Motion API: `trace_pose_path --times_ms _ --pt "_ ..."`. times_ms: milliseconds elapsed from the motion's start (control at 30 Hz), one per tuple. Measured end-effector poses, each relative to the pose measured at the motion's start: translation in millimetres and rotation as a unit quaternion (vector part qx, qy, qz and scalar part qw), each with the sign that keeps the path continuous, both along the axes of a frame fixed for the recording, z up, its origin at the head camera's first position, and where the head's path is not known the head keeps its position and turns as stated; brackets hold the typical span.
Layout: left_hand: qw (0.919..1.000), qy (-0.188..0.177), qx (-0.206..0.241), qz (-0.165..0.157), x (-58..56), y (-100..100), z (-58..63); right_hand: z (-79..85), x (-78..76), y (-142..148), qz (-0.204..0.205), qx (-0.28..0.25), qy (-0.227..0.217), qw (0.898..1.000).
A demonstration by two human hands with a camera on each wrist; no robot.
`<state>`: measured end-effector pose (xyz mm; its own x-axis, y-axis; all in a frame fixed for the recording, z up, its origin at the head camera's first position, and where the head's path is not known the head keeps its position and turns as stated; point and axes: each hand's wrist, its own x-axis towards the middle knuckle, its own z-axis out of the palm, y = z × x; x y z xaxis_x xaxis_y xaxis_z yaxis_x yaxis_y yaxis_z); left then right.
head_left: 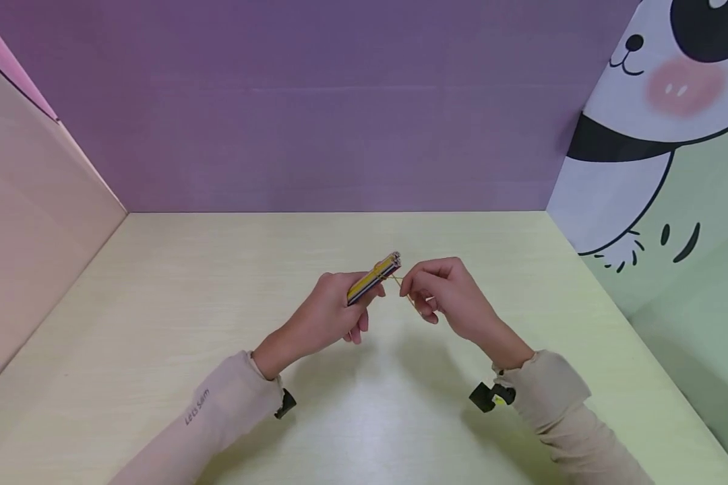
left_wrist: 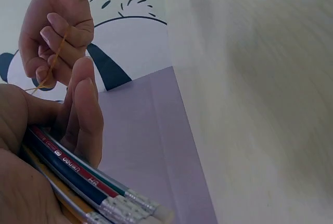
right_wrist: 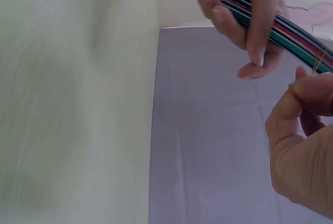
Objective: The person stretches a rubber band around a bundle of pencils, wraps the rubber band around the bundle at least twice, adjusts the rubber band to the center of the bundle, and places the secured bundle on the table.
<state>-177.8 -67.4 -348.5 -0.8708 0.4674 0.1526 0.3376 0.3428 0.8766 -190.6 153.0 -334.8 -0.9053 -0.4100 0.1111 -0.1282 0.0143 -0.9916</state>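
Note:
My left hand (head_left: 334, 303) grips a bundle of several pencils (head_left: 373, 277), held up above the table and slanting toward the upper right. Their eraser ends with metal bands show low in the left wrist view, beside a red pencil (left_wrist: 78, 166) with printed lettering. A thin yellow rubber band (left_wrist: 58, 57) loops around the bundle near its far end and runs across to my right hand (head_left: 451, 296). The right thumb and fingers pinch that band and hold it stretched beside the pencils. In the right wrist view the band (right_wrist: 317, 62) meets the pencils just above the right fingertips.
Below both hands lies a pale wood-grain table (head_left: 218, 417). A purple wall (head_left: 340, 135) stands at its back, a pale pink panel (head_left: 30, 202) on the left, and a green panel with a cartoon panda (head_left: 631, 121) on the right.

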Motion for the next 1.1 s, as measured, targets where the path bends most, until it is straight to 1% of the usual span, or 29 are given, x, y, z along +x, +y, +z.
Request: trace_pose_path --times_ms 33,100,167,233,467,600,733,833,900,967,1033,1100 --pt "0.9998 0.012 -0.014 0.001 0.8 0.1 0.3 0.1 -1.4 1.1 0.004 -0.017 -0.023 1.0" --pt "0.9983 0.036 -0.045 0.006 2.0 0.3 0.6 0.3 -3.2 2.5 0.007 -0.039 -0.048 0.998" --pt "0.9962 0.052 -0.069 0.01 2.6 0.2 0.6 -0.2 -4.0 3.2 0.005 -0.049 -0.055 0.997" --pt "0.9945 0.058 -0.086 0.012 1.9 -0.1 -0.3 -1.0 -4.7 3.6 0.004 -0.044 -0.057 0.997" --pt "0.9944 0.056 -0.089 0.014 -1.4 -1.9 -1.8 -0.7 -6.4 6.4 0.014 -0.003 -0.066 0.998" --pt "0.9942 0.058 -0.09 0.012 -2.0 -2.1 -1.9 -0.4 -5.7 6.3 0.0 0.009 -0.04 0.999" --pt "0.9926 0.065 -0.101 0.019 -2.7 -1.8 -2.7 1.5 -1.9 3.9 -0.037 0.029 0.012 0.999" --pt "0.9914 0.068 -0.111 0.014 -2.4 -1.3 -2.3 2.4 1.1 2.9 -0.076 0.081 0.062 0.992" --pt "0.9908 0.069 -0.116 0.006 -1.9 -0.8 -1.7 2.1 2.0 2.9 -0.087 0.12 0.084 0.985" --pt "0.9892 0.075 -0.126 0.004 -1.5 -0.6 -1.2 1.0 1.6 3.5 -0.08 0.159 0.096 0.979" --pt "0.9855 0.09 -0.143 0.008 -1.4 -1.0 -1.3 0.1 -0.2 4.3 -0.053 0.192 0.101 0.975" --pt "0.9797 0.111 -0.166 0.015 -1.5 -1.4 -1.8 -0.4 -2.5 6.4 -0.02 0.224 0.107 0.968"
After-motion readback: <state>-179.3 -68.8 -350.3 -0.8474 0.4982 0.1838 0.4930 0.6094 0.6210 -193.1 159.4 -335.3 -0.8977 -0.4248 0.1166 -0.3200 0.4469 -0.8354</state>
